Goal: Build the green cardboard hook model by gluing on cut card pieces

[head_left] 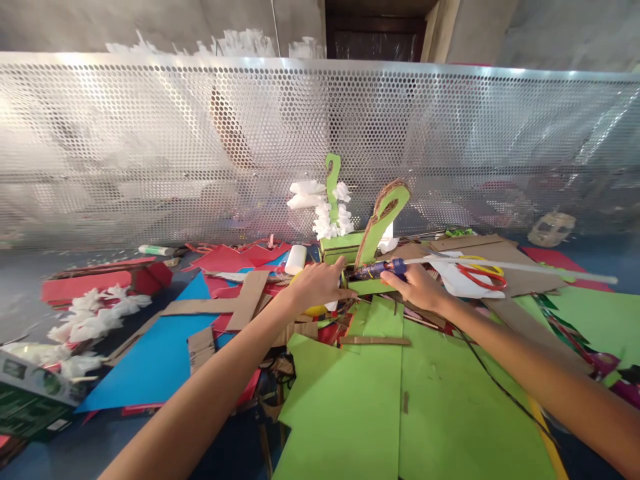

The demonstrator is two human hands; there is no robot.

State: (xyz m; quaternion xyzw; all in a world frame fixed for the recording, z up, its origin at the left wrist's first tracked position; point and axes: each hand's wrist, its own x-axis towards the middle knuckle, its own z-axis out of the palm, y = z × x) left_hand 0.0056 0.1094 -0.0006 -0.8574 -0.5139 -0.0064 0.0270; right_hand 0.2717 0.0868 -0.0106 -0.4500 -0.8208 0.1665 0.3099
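Observation:
My right hand (423, 285) is closed around a dark blue hot glue gun (377, 269), whose nozzle points left. A long translucent glue stick (530, 266) sticks out of its back to the right. My left hand (320, 287) grips the left end of a green cardboard piece (373, 287) just below the gun; its fingertips are partly hidden. Right behind stands a green cardboard model (345, 244) with a curled, loop-ended upright (383, 217) edged in bare corrugated brown. A second, slimmer green curl (333, 177) rises farther back, with white crumpled tufts (333, 223) around it.
Green sheets (345, 407) cover the near middle. Scissors with red and yellow handles (483, 275) lie right, beyond the gun's black cord (493, 377). Blue card (155, 357), brown cardboard strips (247, 300) and a red tufted model (107, 283) lie left. A perforated metal panel (200, 147) stands behind.

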